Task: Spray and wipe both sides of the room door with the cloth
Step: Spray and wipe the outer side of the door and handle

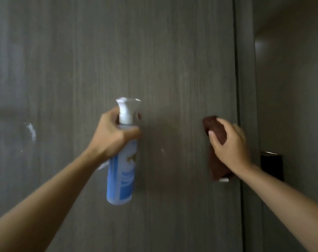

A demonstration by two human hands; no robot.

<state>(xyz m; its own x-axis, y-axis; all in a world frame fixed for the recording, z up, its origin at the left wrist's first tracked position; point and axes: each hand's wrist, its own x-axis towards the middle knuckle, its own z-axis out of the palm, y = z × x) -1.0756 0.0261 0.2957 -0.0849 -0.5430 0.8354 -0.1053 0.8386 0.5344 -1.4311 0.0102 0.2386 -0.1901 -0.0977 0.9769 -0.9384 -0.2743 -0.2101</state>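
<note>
A grey-brown wood-grain door [118, 51] fills most of the view. My left hand [114, 133] grips the neck of a blue spray bottle [121, 175] with a white nozzle, held upright close to the door's middle. My right hand [229, 142] holds a dark brown cloth [216, 128] against the door near its right edge, fingers curled over the folded cloth, whose lower end hangs down under the wrist. A white smear of foam [31, 131] sits on the door at the left.
The door's right edge meets a frame strip [245, 88]. A dark lock plate or handle [272, 166] shows behind my right forearm. A pale wall [291, 88] lies beyond on the right.
</note>
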